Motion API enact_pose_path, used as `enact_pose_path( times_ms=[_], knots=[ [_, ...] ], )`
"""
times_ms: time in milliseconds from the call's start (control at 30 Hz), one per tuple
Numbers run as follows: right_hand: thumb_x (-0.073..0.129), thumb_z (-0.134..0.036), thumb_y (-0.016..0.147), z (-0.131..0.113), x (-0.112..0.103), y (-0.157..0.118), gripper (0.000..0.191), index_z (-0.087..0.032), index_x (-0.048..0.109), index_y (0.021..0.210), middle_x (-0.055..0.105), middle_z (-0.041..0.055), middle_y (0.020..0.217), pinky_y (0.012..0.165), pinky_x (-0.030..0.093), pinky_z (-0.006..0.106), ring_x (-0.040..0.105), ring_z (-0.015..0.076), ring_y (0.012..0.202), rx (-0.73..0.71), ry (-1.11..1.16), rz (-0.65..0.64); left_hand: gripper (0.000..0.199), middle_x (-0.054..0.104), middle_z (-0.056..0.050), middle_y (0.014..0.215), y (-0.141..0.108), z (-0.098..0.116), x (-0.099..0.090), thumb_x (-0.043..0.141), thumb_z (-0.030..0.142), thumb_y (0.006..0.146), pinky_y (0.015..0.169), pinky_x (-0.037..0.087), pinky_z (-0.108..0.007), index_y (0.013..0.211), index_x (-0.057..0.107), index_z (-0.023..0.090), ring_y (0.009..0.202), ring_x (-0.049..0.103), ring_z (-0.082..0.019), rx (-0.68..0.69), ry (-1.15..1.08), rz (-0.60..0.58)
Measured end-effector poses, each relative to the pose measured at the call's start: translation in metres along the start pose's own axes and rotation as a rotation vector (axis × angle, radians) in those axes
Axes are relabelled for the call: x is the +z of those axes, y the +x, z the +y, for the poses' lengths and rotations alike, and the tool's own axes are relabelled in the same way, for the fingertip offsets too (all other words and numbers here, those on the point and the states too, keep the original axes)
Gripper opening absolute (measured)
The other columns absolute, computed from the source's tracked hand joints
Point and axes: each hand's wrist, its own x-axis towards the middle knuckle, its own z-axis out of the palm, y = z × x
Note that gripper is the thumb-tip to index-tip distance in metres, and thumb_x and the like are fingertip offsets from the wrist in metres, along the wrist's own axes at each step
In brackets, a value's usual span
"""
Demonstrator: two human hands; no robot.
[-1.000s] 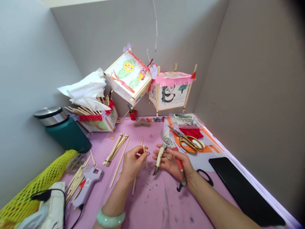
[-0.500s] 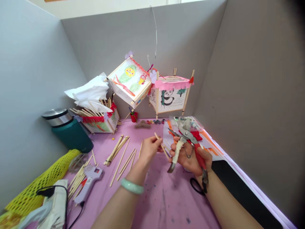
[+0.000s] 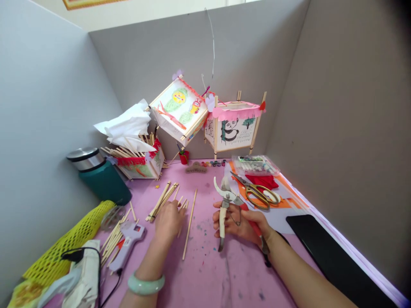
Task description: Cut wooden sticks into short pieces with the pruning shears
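Note:
My left hand (image 3: 169,221) is down at a group of thin wooden sticks (image 3: 183,202), its bent fingers closed among their ends; the fingertips are partly hidden. One longer wooden stick (image 3: 190,224) lies alone to its right. In my right hand (image 3: 240,226), palm up, rest pruning shears (image 3: 227,196) with one white and one red handle. Their blades are spread and point away from me, and the spring shows between the handles. Beyond my left hand lie banded bundles of sticks (image 3: 162,201).
Gold-handled scissors (image 3: 253,188) and a clear plastic box (image 3: 255,165) lie back right, a black flat object (image 3: 324,244) at right. Paper lanterns (image 3: 237,128) hang behind. A glue gun (image 3: 128,244), teal bottle (image 3: 104,179) and yellow mesh (image 3: 69,239) occupy the left.
My left hand has moved left and toward me, from beside the shears to the sticks on the table. The right hand with the shears has shifted slightly left, uncovering the scissors.

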Motion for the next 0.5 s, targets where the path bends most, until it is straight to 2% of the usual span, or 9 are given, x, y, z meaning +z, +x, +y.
enact_pose_path(
  times_ms=[100, 267, 433, 500],
  knots=[
    [0.060, -0.038, 0.076, 0.004, 0.002, 0.002, 0.056, -0.014, 0.050, 0.126, 0.057, 0.0162, 0.114, 0.097, 0.033, 0.058, 0.056, 0.0302, 0.105, 0.041, -0.015, -0.005, 0.026, 0.064, -0.017, 0.096, -0.010, 0.005, 0.015, 0.047, 0.027, 0.082, 0.068, 0.043, -0.033, 0.097, 0.062, 0.013, 0.087, 0.064, -0.029, 0.041, 0.146, -0.014],
    [0.062, -0.037, 0.075, 0.008, 0.001, 0.002, 0.057, -0.014, 0.050, 0.126, 0.058, 0.0163, 0.116, 0.097, 0.032, 0.059, 0.056, 0.0314, 0.106, 0.094, -0.051, -0.020, 0.028, 0.062, -0.018, 0.091, -0.017, 0.015, 0.030, 0.034, 0.006, 0.082, 0.061, 0.044, -0.033, 0.098, 0.056, 0.010, 0.081, 0.066, -0.030, 0.045, 0.253, -0.027],
    [0.064, -0.038, 0.074, 0.008, 0.001, 0.003, 0.058, -0.014, 0.051, 0.126, 0.058, 0.0169, 0.116, 0.097, 0.033, 0.058, 0.057, 0.0310, 0.106, 0.103, -0.064, -0.005, 0.027, 0.063, -0.019, 0.090, -0.013, 0.011, 0.026, 0.035, 0.006, 0.080, 0.063, 0.042, -0.034, 0.094, 0.058, 0.009, 0.082, 0.065, -0.031, 0.032, 0.185, -0.002],
    [0.063, -0.038, 0.074, 0.007, 0.002, 0.003, 0.060, -0.014, 0.050, 0.127, 0.057, 0.0175, 0.118, 0.098, 0.033, 0.058, 0.057, 0.0314, 0.108, 0.107, -0.066, -0.005, 0.021, 0.064, -0.019, 0.089, -0.009, 0.006, 0.019, 0.041, 0.012, 0.079, 0.065, 0.042, -0.034, 0.089, 0.059, 0.010, 0.083, 0.064, -0.031, 0.022, 0.072, 0.024]
  ],
)
